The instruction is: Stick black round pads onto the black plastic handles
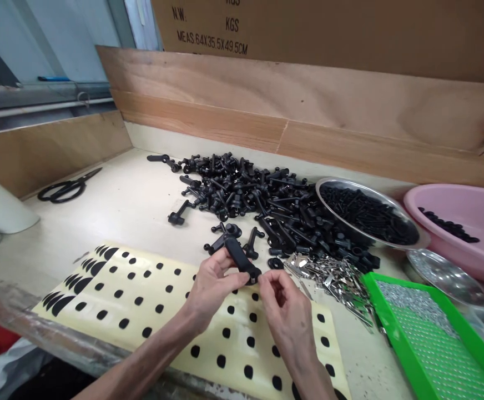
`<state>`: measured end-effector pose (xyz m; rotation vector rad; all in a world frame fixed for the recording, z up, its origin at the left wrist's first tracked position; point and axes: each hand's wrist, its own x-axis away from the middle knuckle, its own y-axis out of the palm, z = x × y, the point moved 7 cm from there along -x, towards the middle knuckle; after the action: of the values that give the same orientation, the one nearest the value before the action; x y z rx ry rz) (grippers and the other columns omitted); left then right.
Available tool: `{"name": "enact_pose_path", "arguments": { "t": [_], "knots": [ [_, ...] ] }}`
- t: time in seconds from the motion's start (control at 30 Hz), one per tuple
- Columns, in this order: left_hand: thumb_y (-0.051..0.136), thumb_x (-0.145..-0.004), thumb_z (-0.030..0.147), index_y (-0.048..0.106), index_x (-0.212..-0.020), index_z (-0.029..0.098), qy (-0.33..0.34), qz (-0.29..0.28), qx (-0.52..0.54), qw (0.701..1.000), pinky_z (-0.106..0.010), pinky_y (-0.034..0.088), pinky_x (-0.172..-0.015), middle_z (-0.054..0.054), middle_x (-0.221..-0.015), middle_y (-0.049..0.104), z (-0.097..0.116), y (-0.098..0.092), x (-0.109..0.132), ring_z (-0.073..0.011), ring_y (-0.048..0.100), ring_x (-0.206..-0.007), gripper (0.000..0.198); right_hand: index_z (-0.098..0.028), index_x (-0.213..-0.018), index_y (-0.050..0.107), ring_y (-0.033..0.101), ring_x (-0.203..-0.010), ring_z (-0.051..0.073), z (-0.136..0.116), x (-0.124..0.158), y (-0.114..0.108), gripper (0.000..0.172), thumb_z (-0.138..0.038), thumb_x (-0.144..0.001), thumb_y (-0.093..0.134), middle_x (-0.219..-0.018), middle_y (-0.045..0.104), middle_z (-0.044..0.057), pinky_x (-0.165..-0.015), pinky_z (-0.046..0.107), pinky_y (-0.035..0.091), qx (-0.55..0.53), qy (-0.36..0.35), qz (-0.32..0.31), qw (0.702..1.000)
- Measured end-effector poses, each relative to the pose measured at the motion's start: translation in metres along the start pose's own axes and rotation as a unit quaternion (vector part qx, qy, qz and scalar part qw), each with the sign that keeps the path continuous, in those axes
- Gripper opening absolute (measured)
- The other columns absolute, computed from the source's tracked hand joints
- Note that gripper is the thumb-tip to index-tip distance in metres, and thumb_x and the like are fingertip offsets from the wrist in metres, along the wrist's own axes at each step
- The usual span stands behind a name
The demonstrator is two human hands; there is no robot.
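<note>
Left hand (212,283), head view: fingers and thumb are clamped round the black handle (240,256), held just above the sticker sheet (142,303). The handle's long axis runs from 11 o'clock down to 5 o'clock. Right hand (286,311) lies at 5 o'clock from the handle, thumb and forefinger pinched together against its lower end; this hand is the nearer to that end. Whether anything small sits between those fingertips cannot be made out. At 12 to 1 o'clock lies the pile of black handles (258,197), touching the steel bowl (421,240) of black screws. Metal clips (333,276) lie at 3 o'clock. The green tray (375,291) and pink basin (475,266) are cut off by the right edge.
</note>
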<state>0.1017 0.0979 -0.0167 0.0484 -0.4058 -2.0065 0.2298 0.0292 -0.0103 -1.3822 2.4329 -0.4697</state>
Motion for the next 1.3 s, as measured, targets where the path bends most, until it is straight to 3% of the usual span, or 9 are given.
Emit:
{"name": "enact_pose_path", "arguments": {
  "t": [0.17, 0.3, 0.37, 0.43, 0.57, 0.83, 0.93, 1.1, 1.3],
  "knots": [
    [0.070, -0.074, 0.013, 0.066, -0.099, 0.019, 0.019, -0.002, -0.027, 0.999, -0.028, 0.051, -0.075, -0.004, -0.105, 0.068, 0.000, 0.002, 0.002, -0.0162, 0.066, -0.080, 0.026, -0.024, -0.071, 0.057, 0.047, -0.054, 0.015, 0.010, -0.006, -0.003, 0.027, -0.046, -0.086, 0.052, -0.066, 0.056, 0.000, -0.052, 0.026, 0.035, 0.044, 0.004, -0.045, 0.998],
    [0.071, -0.073, 0.014, 0.066, -0.098, 0.017, 0.009, -0.006, -0.013, 1.000, -0.030, 0.051, -0.080, -0.006, -0.104, 0.069, 0.002, 0.002, 0.002, -0.0208, 0.065, -0.092, 0.026, -0.024, -0.070, 0.059, 0.050, -0.057, 0.017, 0.015, -0.012, -0.020, 0.034, -0.056, -0.078, 0.061, -0.075, 0.059, 0.003, -0.053, 0.028, 0.035, 0.104, 0.004, 0.000, 0.995],
    [0.070, -0.075, 0.015, 0.066, -0.101, 0.017, -0.009, -0.028, 0.015, 0.999, -0.030, 0.051, -0.080, -0.007, -0.102, 0.070, 0.002, 0.006, 0.002, -0.0215, 0.064, -0.094, 0.027, -0.023, -0.066, 0.060, 0.050, -0.057, 0.017, 0.016, -0.014, -0.024, 0.038, -0.059, -0.078, 0.061, -0.070, 0.059, 0.003, -0.052, 0.028, 0.036, 0.060, 0.007, -0.006, 0.998],
    [0.067, -0.077, 0.015, 0.065, -0.103, 0.016, -0.029, -0.054, 0.044, 0.997, -0.030, 0.050, -0.079, -0.008, -0.101, 0.070, 0.000, 0.011, 0.002, -0.0207, 0.065, -0.091, 0.026, -0.022, -0.071, 0.062, 0.050, -0.056, 0.016, 0.019, -0.015, -0.019, 0.042, -0.060, -0.084, 0.053, -0.065, 0.056, 0.002, -0.050, 0.026, 0.038, -0.058, 0.034, -0.047, 0.997],
    [0.066, -0.078, 0.016, 0.064, -0.104, 0.015, -0.032, -0.071, 0.074, 0.994, -0.031, 0.050, -0.079, -0.009, -0.102, 0.070, -0.001, 0.015, 0.002, -0.0205, 0.065, -0.090, 0.026, -0.020, -0.089, 0.063, 0.049, -0.050, 0.011, 0.017, -0.012, -0.004, 0.042, -0.060, -0.086, 0.050, -0.064, 0.055, -0.002, -0.044, 0.021, 0.037, -0.219, 0.086, -0.092, 0.968],
    [0.071, -0.073, 0.019, 0.063, -0.098, 0.014, -0.011, -0.067, 0.061, 0.996, -0.037, 0.053, -0.074, -0.011, -0.100, 0.070, -0.005, 0.009, 0.007, -0.0217, 0.066, -0.081, 0.027, -0.019, -0.087, 0.057, 0.052, -0.049, 0.010, 0.006, -0.005, 0.016, 0.034, -0.051, -0.081, 0.062, -0.063, 0.057, -0.004, -0.044, 0.021, 0.042, -0.222, 0.047, -0.150, 0.962],
    [0.069, -0.075, 0.021, 0.061, -0.100, 0.013, -0.015, -0.080, 0.058, 0.995, -0.040, 0.054, -0.074, -0.013, -0.100, 0.070, -0.004, 0.011, 0.011, -0.0249, 0.068, -0.083, 0.027, -0.019, -0.096, 0.058, 0.059, -0.059, 0.013, 0.001, 0.001, 0.014, 0.032, -0.047, -0.081, 0.064, -0.070, 0.058, -0.003, -0.054, 0.025, 0.049, -0.232, 0.035, -0.187, 0.954],
    [0.067, -0.076, 0.018, 0.061, -0.102, 0.015, -0.016, -0.081, 0.051, 0.995, -0.039, 0.051, -0.080, -0.012, -0.102, 0.071, 0.003, 0.015, 0.019, -0.0265, 0.068, -0.092, 0.026, -0.022, -0.103, 0.054, 0.057, -0.073, 0.015, -0.005, 0.012, 0.009, 0.032, -0.030, -0.077, 0.069, -0.077, 0.056, -0.003, -0.061, 0.025, 0.048, -0.236, 0.032, -0.226, 0.944],
    [0.069, -0.074, 0.021, 0.062, -0.102, 0.015, -0.008, -0.072, 0.038, 0.997, -0.037, 0.050, -0.082, -0.012, -0.101, 0.072, 0.002, 0.020, 0.029, -0.0255, 0.068, -0.093, 0.029, -0.021, -0.100, 0.054, 0.051, -0.063, 0.012, -0.002, 0.023, 0.009, 0.025, -0.031, -0.080, 0.064, -0.071, 0.049, -0.006, -0.056, 0.023, 0.043, -0.232, 0.040, -0.168, 0.957]
  ]
}}
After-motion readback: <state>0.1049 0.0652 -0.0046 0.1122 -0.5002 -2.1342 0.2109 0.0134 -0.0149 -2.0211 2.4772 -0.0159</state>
